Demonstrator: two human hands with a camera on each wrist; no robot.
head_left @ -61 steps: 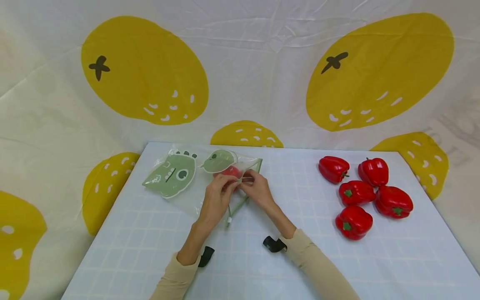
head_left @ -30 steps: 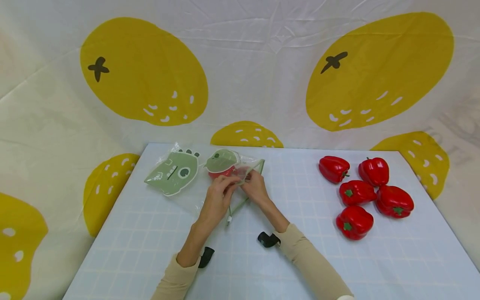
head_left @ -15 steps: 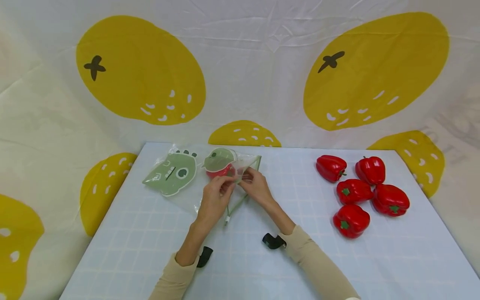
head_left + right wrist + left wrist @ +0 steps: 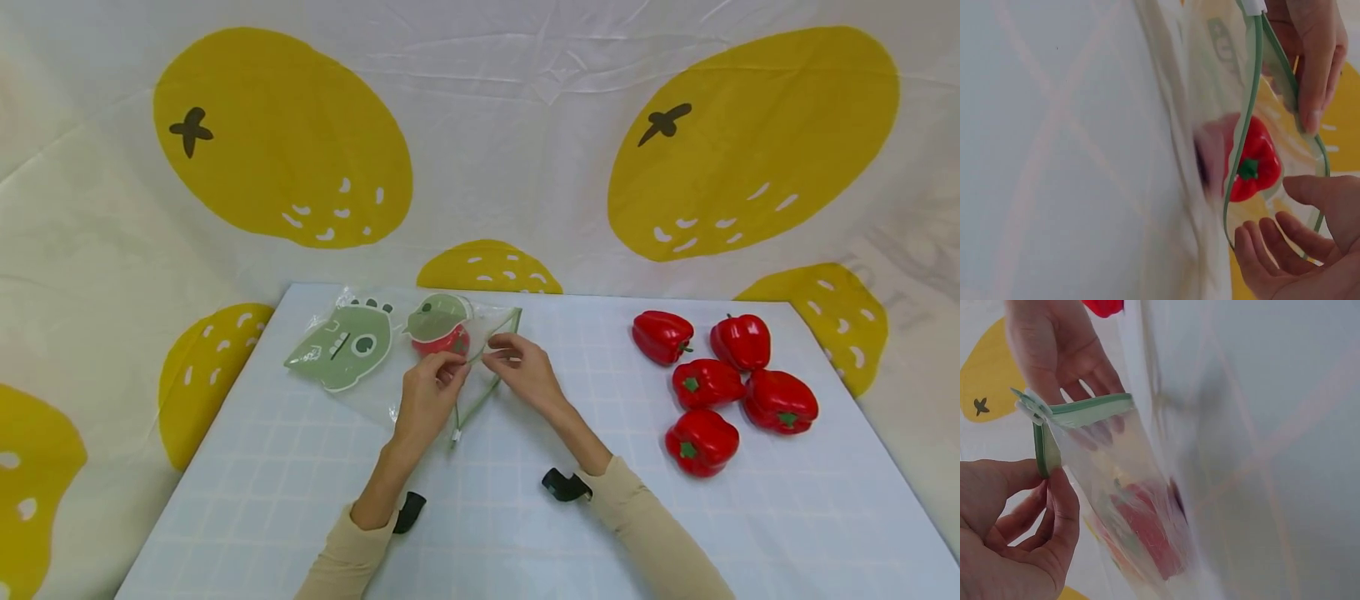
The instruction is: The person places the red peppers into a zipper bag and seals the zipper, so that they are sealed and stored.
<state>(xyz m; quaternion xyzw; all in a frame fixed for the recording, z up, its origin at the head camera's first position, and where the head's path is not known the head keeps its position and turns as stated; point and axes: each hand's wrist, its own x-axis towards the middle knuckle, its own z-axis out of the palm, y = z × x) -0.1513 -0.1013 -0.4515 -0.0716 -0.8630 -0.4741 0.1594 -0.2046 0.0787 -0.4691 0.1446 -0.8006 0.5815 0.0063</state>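
A clear slider-zip bag (image 4: 356,346) with green prints and a green edge lies on the table, its mouth toward the right. Inside it is a red bell pepper (image 4: 452,341), whose green stem faces the opening in the right wrist view (image 4: 1260,156). My left hand (image 4: 429,396) pinches one green edge between thumb and fingertips. Apart from the other edge, my right hand (image 4: 531,375) has its thumb and loosely bent fingers spread at the mouth, gripping nothing. The white slider (image 4: 456,435) sits at the near end of the green zip.
Several red bell peppers lie grouped at the right of the table, the nearest one (image 4: 702,442) in front. The pale checked table (image 4: 525,533) backs onto a cloth with yellow fruit prints (image 4: 285,142).
My right hand has drawn back to the right from the bag's edge, and its fingers have opened. My left hand keeps its pinch in nearly the same place.
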